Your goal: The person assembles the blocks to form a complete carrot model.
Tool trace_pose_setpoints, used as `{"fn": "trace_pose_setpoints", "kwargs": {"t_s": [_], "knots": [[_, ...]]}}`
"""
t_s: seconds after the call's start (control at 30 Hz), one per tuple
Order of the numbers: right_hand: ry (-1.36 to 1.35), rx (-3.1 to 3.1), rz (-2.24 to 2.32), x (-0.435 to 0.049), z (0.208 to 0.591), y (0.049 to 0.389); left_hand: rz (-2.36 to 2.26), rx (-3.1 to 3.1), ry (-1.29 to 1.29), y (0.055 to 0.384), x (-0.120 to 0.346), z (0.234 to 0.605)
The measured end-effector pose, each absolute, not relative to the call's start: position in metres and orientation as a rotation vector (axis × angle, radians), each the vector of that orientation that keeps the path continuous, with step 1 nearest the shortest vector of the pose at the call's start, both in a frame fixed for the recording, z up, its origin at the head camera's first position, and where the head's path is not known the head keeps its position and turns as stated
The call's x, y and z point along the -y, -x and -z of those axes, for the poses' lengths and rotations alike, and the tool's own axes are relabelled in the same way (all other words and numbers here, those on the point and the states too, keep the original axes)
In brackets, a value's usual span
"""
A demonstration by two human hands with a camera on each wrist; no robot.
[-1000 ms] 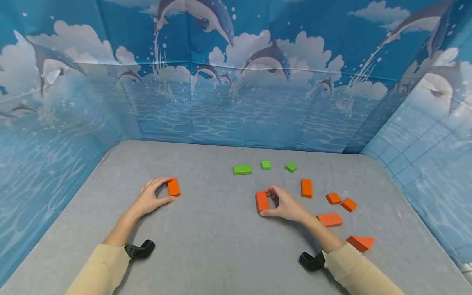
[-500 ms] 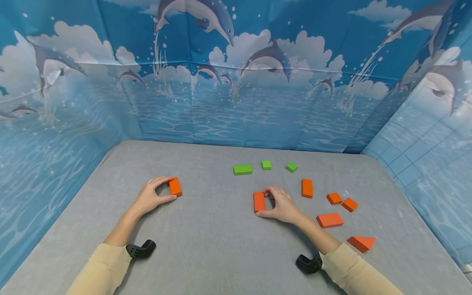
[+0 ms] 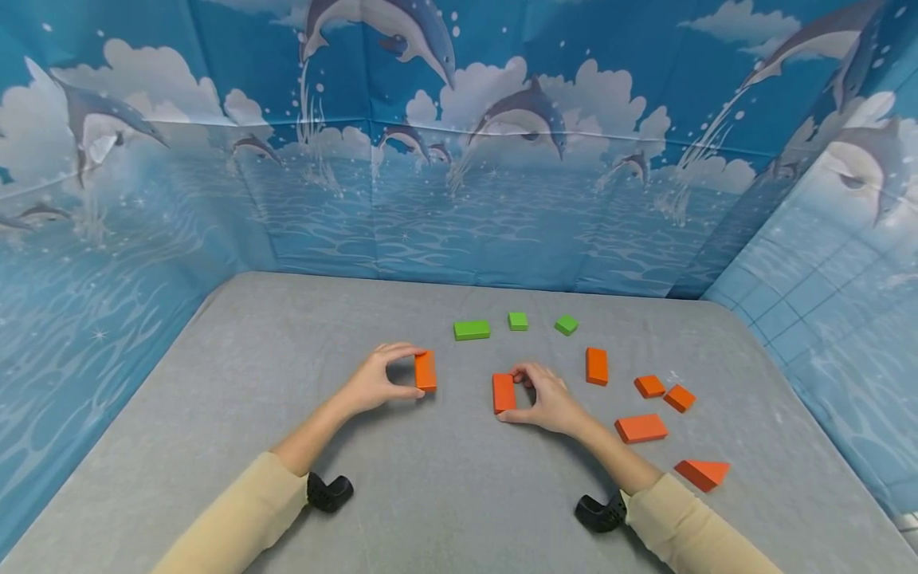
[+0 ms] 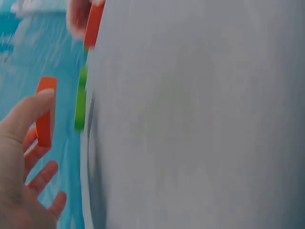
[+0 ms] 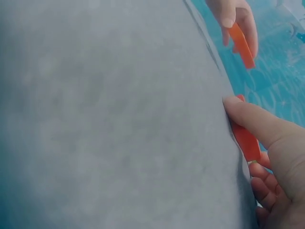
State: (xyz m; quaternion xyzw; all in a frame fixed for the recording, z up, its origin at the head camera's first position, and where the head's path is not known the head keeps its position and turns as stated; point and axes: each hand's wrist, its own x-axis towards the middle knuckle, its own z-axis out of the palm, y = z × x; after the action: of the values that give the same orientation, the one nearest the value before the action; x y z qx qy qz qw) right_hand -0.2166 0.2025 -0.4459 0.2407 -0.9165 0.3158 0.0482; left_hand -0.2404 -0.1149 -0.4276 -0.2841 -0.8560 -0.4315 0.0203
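In the head view, my left hand [image 3: 376,384] pinches an orange rectangular block [image 3: 425,371] by its two ends, thumb at the near end and fingers at the far end. The left wrist view shows this block [image 4: 45,114] held up between thumb and fingers, with the other fingers spread. To its right, my right hand [image 3: 548,402] pinches a red-orange rectangular block [image 3: 504,394] the same way, low at the grey table. A gap lies between the two blocks. In the right wrist view the thumb covers part of the right block [image 5: 247,143].
A green rectangular block [image 3: 471,330] and two small green blocks [image 3: 518,321] [image 3: 566,324] lie behind the hands. On the right are orange rectangular blocks [image 3: 597,366] [image 3: 641,428], small orange blocks [image 3: 649,387] [image 3: 679,398] and an orange triangular block [image 3: 703,473]. A dolphin-print curtain [image 3: 445,215] surrounds the grey table [image 3: 445,494].
My left hand has carried its orange block rightward, toward the right hand's block. The right hand first shifted its block slightly left, then stayed put.
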Motion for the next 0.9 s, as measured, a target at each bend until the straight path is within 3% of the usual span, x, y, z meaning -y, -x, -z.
{"fn": "trace_pose_setpoints", "kwargs": {"t_s": [0.33,0.9], "knots": [[-0.743,2.805,-1.119,-0.209,0.447,0.215,1.301,2.669,1.061,0.237,0.065,0.440],[-0.718,2.819,-1.134,-0.208,0.446,0.216,1.171,2.721,1.100,0.239,0.039,0.450]]}}
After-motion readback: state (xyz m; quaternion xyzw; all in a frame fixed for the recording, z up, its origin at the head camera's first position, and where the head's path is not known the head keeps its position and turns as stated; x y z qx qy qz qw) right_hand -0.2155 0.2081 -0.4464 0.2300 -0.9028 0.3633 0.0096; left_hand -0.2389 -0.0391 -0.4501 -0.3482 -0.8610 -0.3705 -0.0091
